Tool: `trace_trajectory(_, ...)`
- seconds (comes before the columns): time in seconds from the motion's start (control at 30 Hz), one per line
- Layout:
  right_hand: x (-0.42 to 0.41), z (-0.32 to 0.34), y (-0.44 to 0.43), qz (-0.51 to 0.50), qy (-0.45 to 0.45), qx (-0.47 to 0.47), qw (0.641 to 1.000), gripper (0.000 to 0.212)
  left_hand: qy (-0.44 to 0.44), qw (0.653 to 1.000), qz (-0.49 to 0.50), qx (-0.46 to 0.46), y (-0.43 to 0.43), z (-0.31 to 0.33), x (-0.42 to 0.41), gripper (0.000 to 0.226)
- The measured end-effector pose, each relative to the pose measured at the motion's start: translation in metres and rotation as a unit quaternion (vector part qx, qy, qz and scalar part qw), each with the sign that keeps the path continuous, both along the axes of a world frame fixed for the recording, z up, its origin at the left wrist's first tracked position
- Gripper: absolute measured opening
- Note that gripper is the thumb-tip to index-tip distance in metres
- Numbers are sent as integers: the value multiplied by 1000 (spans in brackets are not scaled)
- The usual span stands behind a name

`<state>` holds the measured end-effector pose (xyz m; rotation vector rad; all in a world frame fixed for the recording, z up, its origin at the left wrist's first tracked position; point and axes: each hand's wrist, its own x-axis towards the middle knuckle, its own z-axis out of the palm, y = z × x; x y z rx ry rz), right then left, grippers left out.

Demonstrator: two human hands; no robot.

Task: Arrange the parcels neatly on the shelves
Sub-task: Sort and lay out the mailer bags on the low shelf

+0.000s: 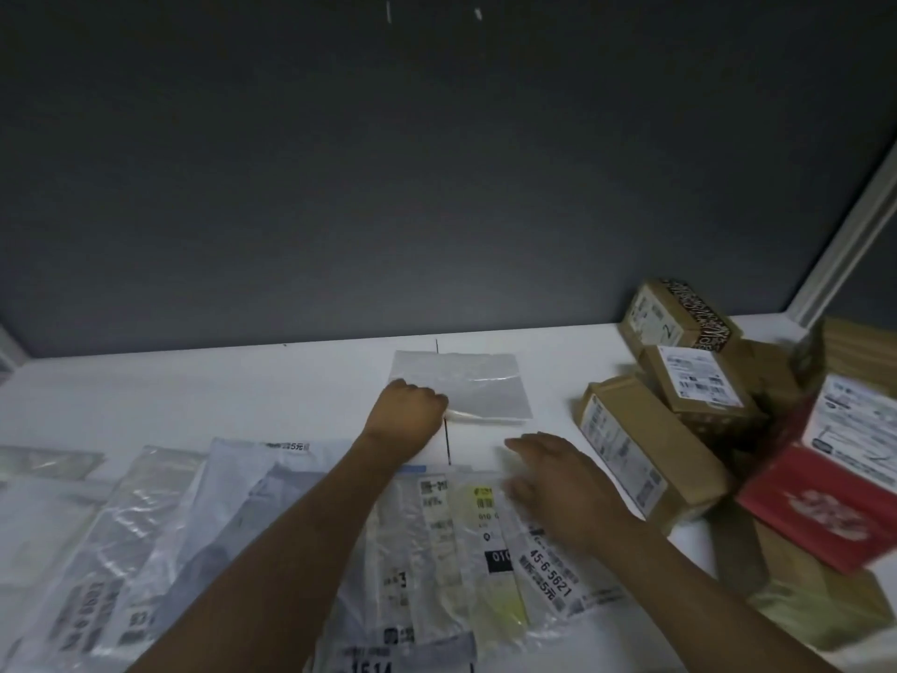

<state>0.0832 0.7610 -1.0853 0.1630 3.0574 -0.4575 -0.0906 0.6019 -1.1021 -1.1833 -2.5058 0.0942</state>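
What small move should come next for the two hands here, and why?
Probably the left hand, gripping the grey mailer at its near left corner, should slide it back toward the dark wall and let go. It lies alone behind the overlapping mailers, while the right hand hovers open over those.

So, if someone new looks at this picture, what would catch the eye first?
First, over the white shelf, the left hand grips a corner of the grey plastic parcel at the centre, and the right hand hovers open above the labelled bags in front. Next, the untidy heap of cardboard boxes on the right, with a red box at its near side.
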Motion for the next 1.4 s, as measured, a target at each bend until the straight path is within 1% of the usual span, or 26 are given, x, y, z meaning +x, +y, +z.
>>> trace_trajectory(0.07,1,5,-7,-11,32,-42,999,56,-21,994,16,109,-12,16,12,8)
trace_trajectory(0.1,1,8,-13,-14,48,-66,997,56,-19,982,19,185,-20,21,17,7)
trace_trajectory(0.13,2,12,-21,-16,56,-94,994,56,-24,967,30,253,-29,25,26,14)
trace_trajectory(0.2,-1,19,-41,-13,72,-144,987,54,-61,935,67,343,-49,43,47,24)
trace_trajectory(0.3,-7,31,-71,-44,120,-197,972,59,-99,876,107,460,-80,71,78,24)
trace_trajectory(0.37,-10,43,-90,-97,152,-258,949,67,-115,835,132,522,-103,86,95,24)
trace_trajectory(0.43,-12,55,-107,-156,152,-355,909,78,-139,792,161,572,-128,92,106,24)
trace_trajectory(0.5,-12,64,-124,-200,104,-472,852,77,-180,754,172,607,-153,93,111,24)
trace_trajectory(0.57,-15,62,-142,-201,38,-552,808,55,-215,743,172,610,-180,92,115,21)
trace_trajectory(0.67,-19,54,-174,-209,13,-582,786,33,-268,729,210,594,-223,92,120,14)
trace_trajectory(0.7,-19,53,-185,-216,19,-593,776,28,-286,710,235,598,-237,93,122,22)
trace_trajectory(0.73,-19,52,-198,-221,27,-602,767,23,-312,674,254,620,-253,94,124,35)
trace_trajectory(0.8,-19,48,-219,-223,34,-619,753,15,-382,561,246,693,-271,94,131,46)
trace_trajectory(0.83,-19,45,-232,-218,30,-628,747,13,-413,504,236,721,-278,93,135,44)
trace_trajectory(0.87,-19,42,-244,-209,26,-629,749,13,-432,464,227,739,-283,90,138,37)
trace_trajectory(0.9,-19,38,-256,-200,26,-620,758,13,-439,448,230,744,-288,85,140,27)
trace_trajectory(0.93,-19,34,-266,-192,31,-598,777,12,-433,447,243,744,-292,80,143,20)
trace_trajectory(0.97,-19,30,-274,-177,40,-550,815,11,-411,462,265,740,-298,73,143,17)
trace_trajectory(1.03,-17,24,-281,-105,48,-388,914,21,-337,540,310,706,-315,65,144,17)
trace_trajectory(1.07,-14,21,-284,-59,45,-310,948,28,-300,580,323,685,-324,64,144,17)
trace_trajectory(1.1,-11,17,-286,-11,40,-255,966,33,-266,608,335,669,-333,65,146,19)
trace_trajectory(1.13,-8,14,-288,31,29,-210,977,39,-242,624,342,660,-341,66,147,20)
trace_trajectory(1.2,-3,5,-294,119,-19,-92,988,65,-213,637,353,651,-354,64,148,23)
trace_trajectory(1.27,-1,-4,-298,171,-79,13,982,89,-190,648,367,640,-363,62,149,27)
trace_trajectory(1.33,0,-8,-300,176,-96,48,979,92,-170,650,386,633,-370,62,150,27)
trace_trajectory(1.4,-1,-13,-300,180,-75,68,978,87,-158,641,391,642,-376,63,151,29)
